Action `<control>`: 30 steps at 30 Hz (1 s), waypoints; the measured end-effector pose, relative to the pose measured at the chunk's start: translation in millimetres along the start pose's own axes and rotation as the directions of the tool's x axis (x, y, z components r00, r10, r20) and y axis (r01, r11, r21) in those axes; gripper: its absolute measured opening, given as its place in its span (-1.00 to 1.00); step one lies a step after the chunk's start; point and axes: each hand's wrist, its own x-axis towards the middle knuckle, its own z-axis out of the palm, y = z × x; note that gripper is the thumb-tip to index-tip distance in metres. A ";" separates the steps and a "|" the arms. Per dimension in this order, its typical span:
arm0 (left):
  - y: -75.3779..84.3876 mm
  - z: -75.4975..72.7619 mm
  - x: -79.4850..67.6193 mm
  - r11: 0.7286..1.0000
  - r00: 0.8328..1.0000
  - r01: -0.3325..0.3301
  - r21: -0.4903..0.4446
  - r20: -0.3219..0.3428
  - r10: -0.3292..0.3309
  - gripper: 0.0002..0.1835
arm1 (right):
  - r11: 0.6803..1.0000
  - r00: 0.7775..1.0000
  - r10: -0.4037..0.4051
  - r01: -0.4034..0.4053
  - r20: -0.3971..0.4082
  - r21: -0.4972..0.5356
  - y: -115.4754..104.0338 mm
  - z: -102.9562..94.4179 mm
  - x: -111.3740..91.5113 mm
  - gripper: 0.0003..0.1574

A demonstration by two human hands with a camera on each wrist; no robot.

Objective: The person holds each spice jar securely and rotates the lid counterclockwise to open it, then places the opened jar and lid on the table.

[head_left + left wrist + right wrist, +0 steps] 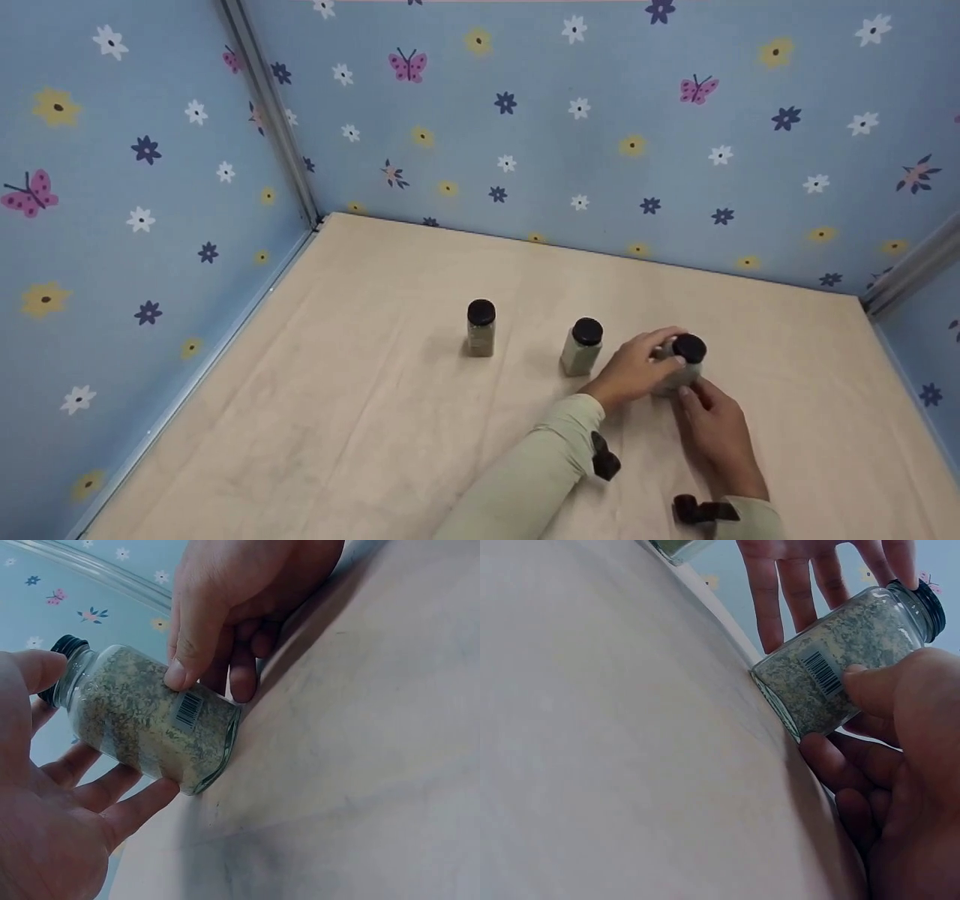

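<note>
Head view: jar (127, 709), four o'clock; left hand (637, 367) grip half-closed round its top, right hand (721, 429) grip pinching it low, presumably for steadiness (two jars (481, 334) (581, 354), nine o'clock from it).

In the left wrist view, the jar (131, 716) at the left looks like clear, glossy glass, and the flakes (112, 682) inside look dry and rough. At the upper right of the right wrist view, the cap (928, 611) seems black plastic with a ribbed edge; the label (823, 671) looks like smooth paper. In the head view, matt, creased cloth (300, 420) covers the lower half, the sleeve (517, 480) at bottom centre is soft, matt fabric, and the upper-left post (274, 112) looks like smooth grey metal.
</note>
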 end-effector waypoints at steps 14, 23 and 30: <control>2.6 -1.2 -0.8 0.999 1.000 0.018 0.045 0.024 -0.019 -0.47 | 0.999 0.999 -0.053 0.053 -0.008 0.002 0.6 -0.7 -1.5 -0.20; 5.7 -3.6 -0.2 0.992 0.999 0.043 0.119 0.012 -0.045 -0.54 | 1.000 1.000 -0.006 0.007 -0.004 0.011 -1.3 4.3 -2.6 -0.17; 2.6 -4.3 -0.9 0.997 1.000 0.010 0.071 0.024 -0.011 -0.55 | 1.000 1.000 -0.015 0.015 -0.020 -0.003 -0.6 5.3 -3.1 -0.18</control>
